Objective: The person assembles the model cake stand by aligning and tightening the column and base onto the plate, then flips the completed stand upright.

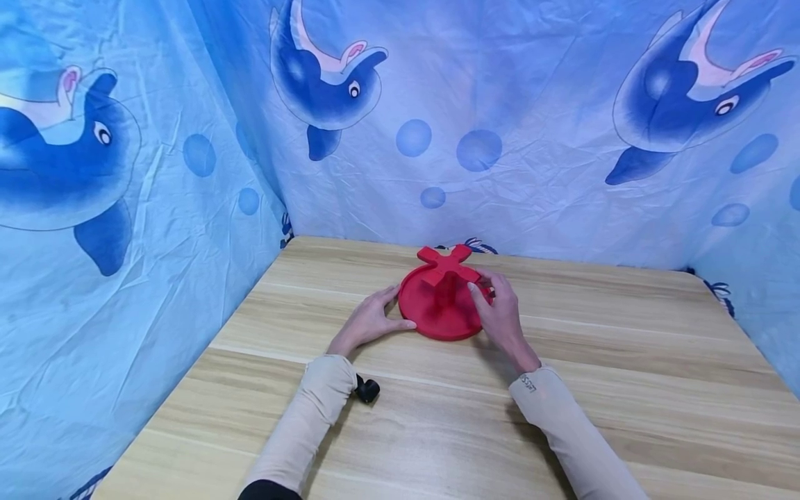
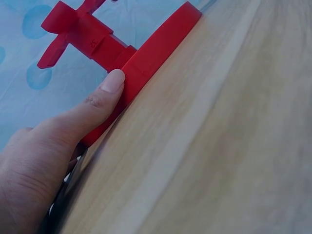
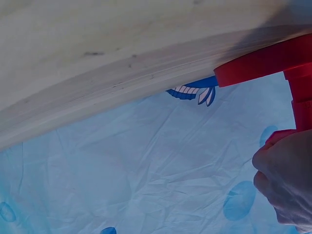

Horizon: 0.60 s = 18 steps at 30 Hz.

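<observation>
A red stand sits upright on the table, with a round, rimmed base (image 1: 446, 326), a central post (image 2: 95, 41) and a cross-shaped top (image 1: 445, 262). My left hand (image 1: 369, 319) holds the left side of the base, and its thumb (image 2: 109, 85) presses the outer rim in the left wrist view. At the right, my right hand (image 1: 503, 312) pinches one arm of the cross between thumb and fingers. In the right wrist view the curled right hand (image 3: 287, 170) covers most of that arm.
The wooden table (image 1: 425, 430) has its back edge just behind the stand. Blue cloth (image 1: 512, 201) printed with dolphins hangs behind and along both sides. A small black device (image 1: 367, 390) sticks out from the left sleeve at the wrist.
</observation>
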Each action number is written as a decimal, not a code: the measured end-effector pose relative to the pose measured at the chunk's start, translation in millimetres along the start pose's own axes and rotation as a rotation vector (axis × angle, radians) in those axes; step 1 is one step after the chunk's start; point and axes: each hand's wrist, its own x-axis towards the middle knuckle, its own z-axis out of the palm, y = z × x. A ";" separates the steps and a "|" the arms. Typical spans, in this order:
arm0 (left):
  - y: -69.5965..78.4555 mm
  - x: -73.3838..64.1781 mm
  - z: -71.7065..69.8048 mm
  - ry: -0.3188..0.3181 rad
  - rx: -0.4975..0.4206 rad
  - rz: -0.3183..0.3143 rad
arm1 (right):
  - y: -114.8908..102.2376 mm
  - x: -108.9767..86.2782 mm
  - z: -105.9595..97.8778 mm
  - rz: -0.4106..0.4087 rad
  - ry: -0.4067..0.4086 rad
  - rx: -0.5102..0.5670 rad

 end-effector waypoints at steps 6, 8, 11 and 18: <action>1.0 0.1 0.9 0.007 0.013 -0.007 | -2.3 0.0 1.8 0.000 0.022 0.015; 1.5 0.0 1.3 0.012 0.011 -0.005 | -3.9 -0.4 1.7 0.010 0.021 0.020; 1.3 0.3 2.1 0.016 0.006 -0.001 | -4.3 -0.7 0.1 0.020 0.007 0.016; -0.6 2.4 -2.0 -0.021 -0.065 0.009 | 4.4 3.6 -14.8 0.083 -0.113 0.016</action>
